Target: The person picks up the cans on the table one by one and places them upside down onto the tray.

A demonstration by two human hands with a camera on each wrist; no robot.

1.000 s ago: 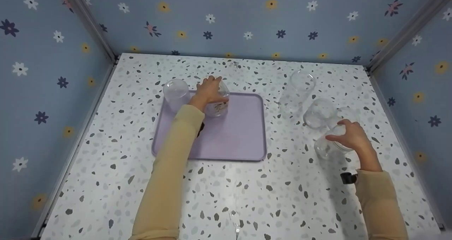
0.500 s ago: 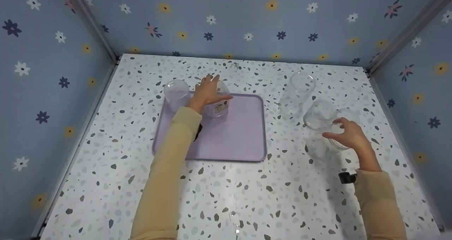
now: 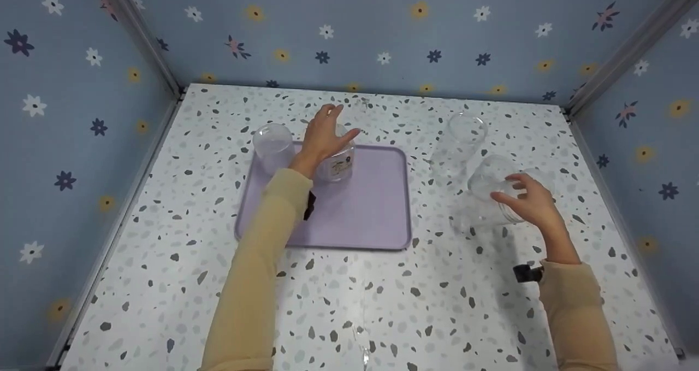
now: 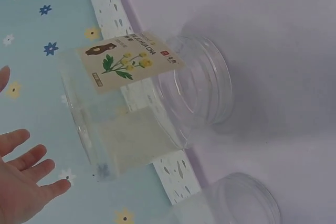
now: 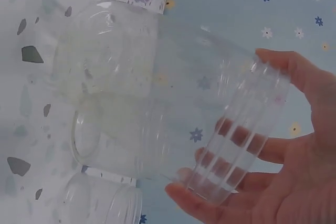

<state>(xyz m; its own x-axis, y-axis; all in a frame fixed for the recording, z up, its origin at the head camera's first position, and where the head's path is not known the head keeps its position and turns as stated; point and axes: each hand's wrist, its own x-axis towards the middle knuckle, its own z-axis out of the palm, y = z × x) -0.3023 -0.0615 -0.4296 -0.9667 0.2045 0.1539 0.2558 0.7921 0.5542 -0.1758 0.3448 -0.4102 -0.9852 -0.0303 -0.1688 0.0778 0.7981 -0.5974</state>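
On the lilac tray [image 3: 377, 196] stands a clear jar with a flower label [image 3: 341, 166]; in the left wrist view the jar [image 4: 131, 66] is upside down relative to that camera. My left hand [image 3: 322, 136] is just above the jar, fingers spread; the left wrist view shows a gap between hand [image 4: 26, 182] and jar. A second clear jar [image 3: 273, 144] stands at the tray's back left corner. My right hand [image 3: 532, 201] grips a clear jar round its ridged rim [image 5: 236, 129], tilted on its side, its far end pointing left.
At the right of the speckled table [image 3: 382, 305] other clear jars stand close to the right hand: a tall one [image 3: 467, 130] further back and another [image 3: 491, 174] beside the held jar. Flower-patterned walls [image 3: 404, 32] enclose the back and both sides.
My left hand has let go of the labelled jar and risen off it. My right hand has moved slightly left and back, and its jar has swung further onto its side.
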